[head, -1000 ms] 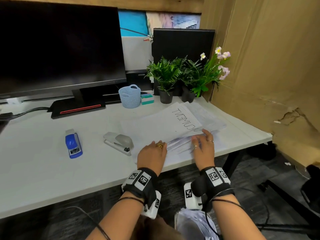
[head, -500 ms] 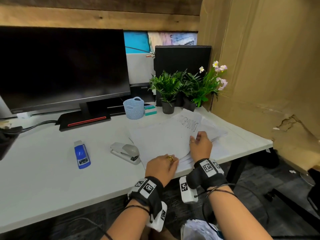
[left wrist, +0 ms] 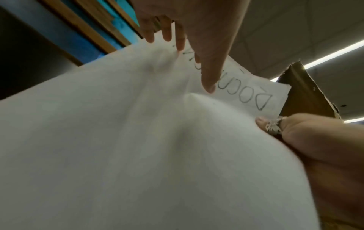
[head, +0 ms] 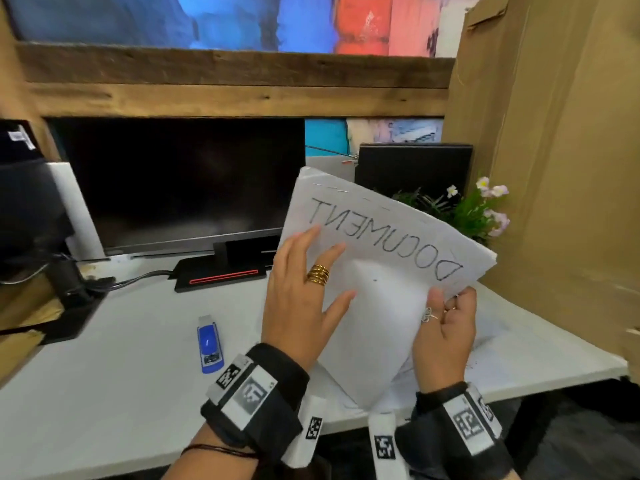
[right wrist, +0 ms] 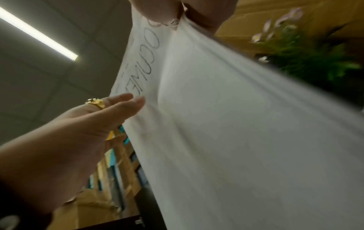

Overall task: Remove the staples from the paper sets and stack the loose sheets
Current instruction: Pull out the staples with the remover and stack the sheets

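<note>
At the left of the frame a blue stapler [head: 209, 344] lies on the white surface [head: 114, 375], in front of a dark monitor [head: 183, 181]. Just right of it, in the lower centre, the left hand [head: 304, 299] is released, its straight fingers spread flat against the paper set [head: 374, 271]. The set is lifted off the surface and tilted upright in the middle of the frame, with "DOCUMENT" written upside down and staples along its upper edge. At the lower right, the right hand [head: 446, 323] pinches the set's right edge between thumb and fingers. More loose sheets [head: 491, 344] lie on the surface beneath, and a flowering plant [head: 474, 213] stands behind.
</note>
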